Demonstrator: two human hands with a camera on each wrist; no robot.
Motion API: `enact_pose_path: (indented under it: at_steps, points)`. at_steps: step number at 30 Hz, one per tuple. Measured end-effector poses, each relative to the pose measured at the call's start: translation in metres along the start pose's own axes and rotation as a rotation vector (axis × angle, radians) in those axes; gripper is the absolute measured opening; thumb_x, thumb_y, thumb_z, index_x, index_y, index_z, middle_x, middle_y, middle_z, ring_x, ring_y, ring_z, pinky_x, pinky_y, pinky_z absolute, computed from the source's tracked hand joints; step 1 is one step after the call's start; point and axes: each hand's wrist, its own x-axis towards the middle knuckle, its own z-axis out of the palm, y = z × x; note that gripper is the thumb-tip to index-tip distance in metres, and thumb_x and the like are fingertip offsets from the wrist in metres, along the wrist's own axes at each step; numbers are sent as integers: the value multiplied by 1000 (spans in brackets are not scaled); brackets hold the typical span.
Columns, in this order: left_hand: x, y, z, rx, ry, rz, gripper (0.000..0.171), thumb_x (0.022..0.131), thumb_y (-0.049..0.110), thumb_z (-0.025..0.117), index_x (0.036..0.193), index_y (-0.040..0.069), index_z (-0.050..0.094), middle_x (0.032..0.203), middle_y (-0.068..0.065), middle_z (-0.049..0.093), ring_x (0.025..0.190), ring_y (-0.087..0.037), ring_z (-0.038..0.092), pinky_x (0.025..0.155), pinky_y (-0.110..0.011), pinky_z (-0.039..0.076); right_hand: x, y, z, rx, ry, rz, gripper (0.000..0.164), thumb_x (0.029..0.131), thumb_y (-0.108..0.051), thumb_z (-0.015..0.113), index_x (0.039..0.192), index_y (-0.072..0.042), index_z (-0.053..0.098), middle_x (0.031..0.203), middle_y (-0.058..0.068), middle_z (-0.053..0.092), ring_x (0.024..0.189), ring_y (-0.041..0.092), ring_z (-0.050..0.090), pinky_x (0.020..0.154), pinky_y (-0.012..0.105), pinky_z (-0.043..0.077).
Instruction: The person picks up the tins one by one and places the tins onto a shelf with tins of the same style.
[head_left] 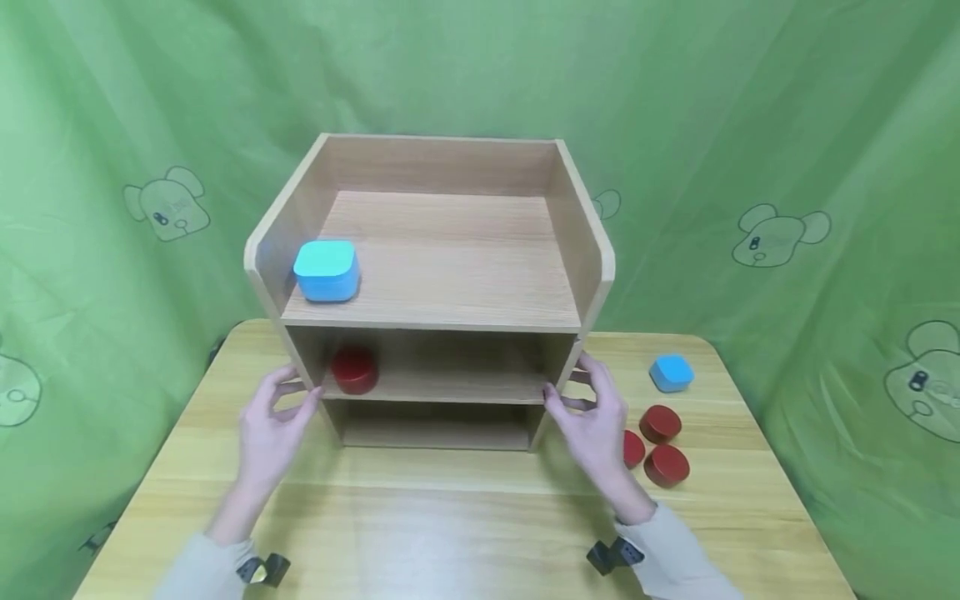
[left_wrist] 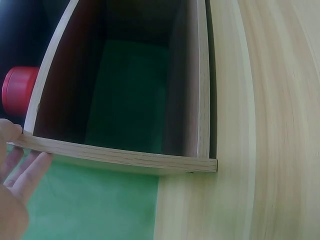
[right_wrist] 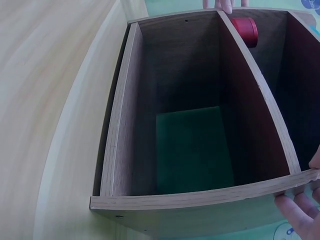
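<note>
Pale wood forms the shelf unit (head_left: 457,258), standing on the table (head_left: 420,533) between the two hands. The left hand (head_left: 270,429) pinches the front of its left side panel (left_wrist: 125,155), thumb (head_left: 306,410) at the front edge near the middle board (head_left: 457,387), fingers (left_wrist: 31,175) on the outer face. The right hand (head_left: 596,417) pinches the right side panel (right_wrist: 200,200) likewise, at about the same height. Just inward of the left thumb, on the middle board, sits a red tin (head_left: 355,370). Above the left hand and a little inward, a blue box (head_left: 327,272) with rounded corners rests at the left end of the top board (head_left: 465,292). Lower than both thumbs, between the hands, is the bottom compartment (head_left: 435,433). Outward of the right hand, three red tins (head_left: 667,466) form a close group on the table, one partly hidden by that hand; farther forward than the group, beyond the right fingers, lies a second blue box (head_left: 671,372). Past both hands, behind the unit, hangs a green curtain (head_left: 450,67)
</note>
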Motion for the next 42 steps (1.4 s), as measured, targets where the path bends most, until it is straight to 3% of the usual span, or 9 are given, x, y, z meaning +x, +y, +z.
enact_pose_path:
  at_steps: [4,8,13,22,33,39,42]
  points:
    - [0,1,6,0,-20,-8,41,83,-19,76,122,-12,64,119,-25,73,100,16,66,75,-8,63,1,2,-7,16,1,8,58,79,19,76,133,6,63,116,-3,68,102,0,68,68,14,66]
    - [-1,3,12,-7,-40,-16,42,84,-17,76,123,-11,64,122,-31,71,101,17,65,75,-9,63,1,4,-15,3,12,-3,56,78,19,77,132,6,64,120,-18,64,101,-2,68,67,13,65]
    - [-2,5,20,-17,-45,5,42,83,-17,77,123,-11,65,120,-31,72,101,16,65,74,-8,63,4,5,-24,-45,34,-24,55,77,17,79,129,7,66,118,-19,66,98,-7,68,66,10,64]
    - [-3,8,35,-19,-59,60,42,82,-17,78,122,-12,65,117,-32,73,101,17,63,73,-11,64,7,13,-38,-38,58,-30,56,75,17,80,129,7,67,117,-22,67,97,-8,68,66,6,61]
    - [-5,14,48,-20,-82,34,44,82,-15,79,123,-12,64,121,-32,71,101,18,61,75,-12,65,10,17,-53,-60,50,26,54,79,15,80,130,2,68,110,-18,66,93,-9,68,66,7,62]
    - [-5,16,50,-21,-81,44,44,81,-17,79,122,-13,63,118,-32,72,101,17,62,75,-12,65,10,16,-60,-71,-4,36,52,82,11,82,130,2,67,113,-19,65,97,-10,68,71,7,63]
    - [-5,17,50,-14,-80,48,44,81,-17,79,122,-13,63,118,-32,71,102,17,61,75,-11,64,9,18,-68,-93,-67,34,51,83,10,82,131,2,67,113,-12,67,98,-10,67,74,7,63]
